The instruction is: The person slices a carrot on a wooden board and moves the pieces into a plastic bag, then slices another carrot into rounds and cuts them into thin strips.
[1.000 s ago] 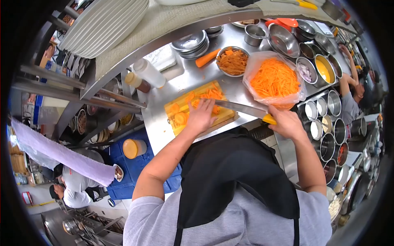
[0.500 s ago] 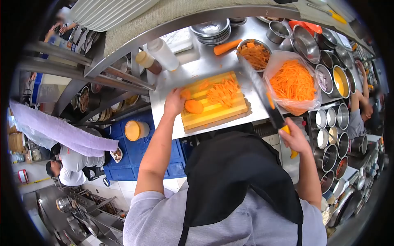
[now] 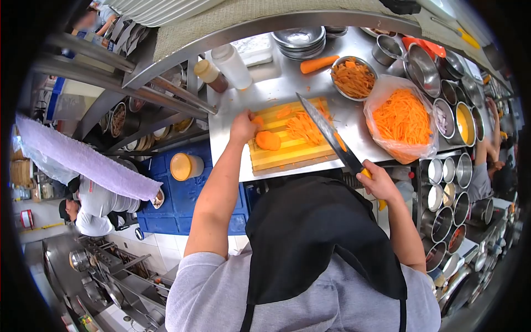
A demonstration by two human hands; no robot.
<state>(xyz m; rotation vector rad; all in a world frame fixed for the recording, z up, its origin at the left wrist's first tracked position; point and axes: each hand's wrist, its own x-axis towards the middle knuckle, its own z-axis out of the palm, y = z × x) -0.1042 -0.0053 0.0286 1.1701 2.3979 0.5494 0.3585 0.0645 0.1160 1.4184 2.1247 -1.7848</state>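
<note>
My right hand (image 3: 377, 180) is closed around the yellow handle of a large kitchen knife (image 3: 327, 128). Its blade slants up and left across the right side of a yellow cutting board (image 3: 271, 161), with an orange scrap stuck to it. At the board's left edge, my left hand (image 3: 242, 126) has its fingers closed on a piece of carrot (image 3: 258, 122). Just below them lie carrot slices (image 3: 268, 140). A pile of carrot strips (image 3: 302, 129) sits on the board, partly behind the blade.
Right of the board stand a plastic bag of shredded carrot (image 3: 402, 117) and a metal bowl of carrot pieces (image 3: 354, 80). A whole carrot (image 3: 319, 65), stacked bowls (image 3: 299, 40) and squeeze bottles (image 3: 232, 66) are behind. A metal shelf rail (image 3: 265, 26) crosses above. Another person works at left.
My right hand has brought the knife left and down, so the blade now reaches over the board's right side. My left hand stays at the carrot piece. The whole view has shifted slightly.
</note>
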